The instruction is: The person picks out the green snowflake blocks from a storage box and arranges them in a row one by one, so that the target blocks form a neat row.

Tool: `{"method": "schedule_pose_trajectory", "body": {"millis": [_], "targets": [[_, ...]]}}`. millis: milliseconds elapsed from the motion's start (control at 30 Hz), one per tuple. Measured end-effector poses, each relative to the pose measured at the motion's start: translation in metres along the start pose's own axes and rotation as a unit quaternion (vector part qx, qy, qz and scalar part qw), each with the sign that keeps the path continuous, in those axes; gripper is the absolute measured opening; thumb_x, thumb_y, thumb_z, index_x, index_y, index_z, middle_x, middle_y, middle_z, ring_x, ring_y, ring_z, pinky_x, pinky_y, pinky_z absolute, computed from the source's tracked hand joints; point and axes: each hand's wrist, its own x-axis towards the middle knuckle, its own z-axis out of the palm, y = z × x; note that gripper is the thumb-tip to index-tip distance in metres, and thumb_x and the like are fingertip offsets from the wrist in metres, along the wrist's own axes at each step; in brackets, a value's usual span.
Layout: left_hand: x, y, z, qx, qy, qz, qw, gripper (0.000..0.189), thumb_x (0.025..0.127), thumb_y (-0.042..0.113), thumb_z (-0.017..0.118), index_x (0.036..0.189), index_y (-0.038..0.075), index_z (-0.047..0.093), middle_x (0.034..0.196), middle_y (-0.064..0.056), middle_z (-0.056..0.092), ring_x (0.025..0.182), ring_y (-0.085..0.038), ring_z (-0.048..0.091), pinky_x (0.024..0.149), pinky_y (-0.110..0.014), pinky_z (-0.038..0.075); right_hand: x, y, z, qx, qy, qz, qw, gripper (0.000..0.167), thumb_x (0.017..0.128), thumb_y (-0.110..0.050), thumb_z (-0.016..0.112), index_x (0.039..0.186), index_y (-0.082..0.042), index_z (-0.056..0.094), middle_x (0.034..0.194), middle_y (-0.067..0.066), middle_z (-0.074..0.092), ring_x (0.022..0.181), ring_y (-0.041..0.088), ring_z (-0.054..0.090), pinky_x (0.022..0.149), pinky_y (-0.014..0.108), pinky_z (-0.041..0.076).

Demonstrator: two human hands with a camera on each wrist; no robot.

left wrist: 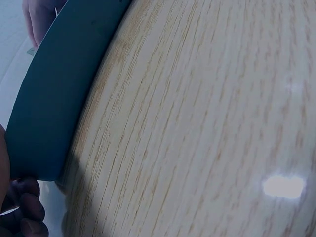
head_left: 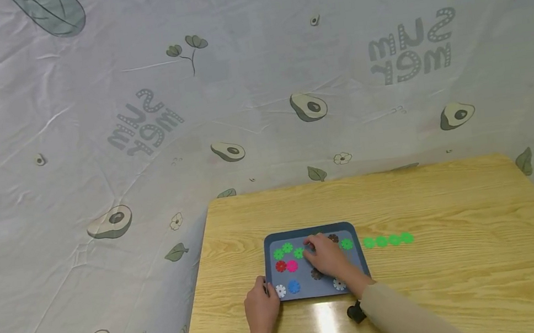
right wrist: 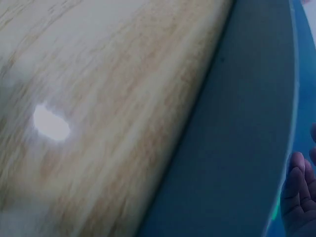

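Gripping the tray (head_left: 314, 290) at its near-left side, the left hand (head_left: 262, 307) has its thumb over the rim; the left wrist view shows fingers curled at the tray's corner. Right hand (head_left: 329, 259) is over the tray's far half, fingers bent, tips close together. Cannot tell whether they pinch anything: the hand covers the spot.

Nearest visible piece: a green notched disc (head_left: 299, 253), just left of the right fingertips; contact not resolved. A pair of green discs (head_left: 287, 248) lies farther left; a lone green disc (head_left: 346, 244) lies right of the fingers, inside the right rim. On the wearer's side of the fingertips: red disc (head_left: 281, 266) and pink disc (head_left: 292, 266) to the left, blue disc (head_left: 294, 286) nearer the wearer.

Key relation (judgement): the row of four green discs (head_left: 394, 239) sits on the bench (head_left: 468, 258), right of the right fingers and just past the tray's right rim. Its long axis runs left-right, roughly level with those fingertips. Right hand is the nearer one to it. Raised rim stands between, so any crossing calls for lift. Bench surface runs well on beyond the row's right end; left of the left fingers, a narrower strip before the bench edge.
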Motion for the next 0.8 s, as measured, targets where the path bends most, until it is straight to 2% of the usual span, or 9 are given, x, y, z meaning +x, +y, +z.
{"method": "schedule_pose_trajectory", "body": {"millis": [233,467,800], "targets": [[-0.002,0.002,-0.002,-0.004,-0.005,-0.007,1.0000,0.007,0.095,0.009,0.069,0.100,0.004,0.070,0.064,0.002,0.059,0.052,-0.009,0.047,0.048,-0.032,0.040,0.001,-0.001,0.018,-0.027,-0.015,-0.005,0.9995,0.032,0.095,-0.019,0.075,0.124,-0.005,0.070,0.110,0.010,0.064,0.097,0.026,0.062,0.086,0.049,0.051],[-0.001,0.001,-0.002,0.002,-0.003,-0.006,1.0000,0.007,0.095,0.010,0.069,0.100,0.004,0.070,0.064,0.002,0.059,0.051,-0.010,0.047,0.048,-0.031,0.040,0.004,-0.003,0.023,-0.049,-0.015,0.007,0.9987,0.030,0.094,-0.020,0.077,0.120,-0.006,0.073,0.115,0.015,0.065,0.107,0.035,0.065,0.092,0.052,0.051],[0.001,0.002,-0.002,0.002,0.004,-0.003,1.0000,0.007,0.094,0.011,0.069,0.098,0.006,0.070,0.066,0.001,0.061,0.052,-0.010,0.048,0.048,-0.032,0.040,0.013,-0.004,0.023,-0.065,-0.040,0.033,0.9966,0.029,0.090,-0.022,0.080,0.111,-0.005,0.072,0.107,0.010,0.062,0.096,0.030,0.066,0.086,0.048,0.053]]}}
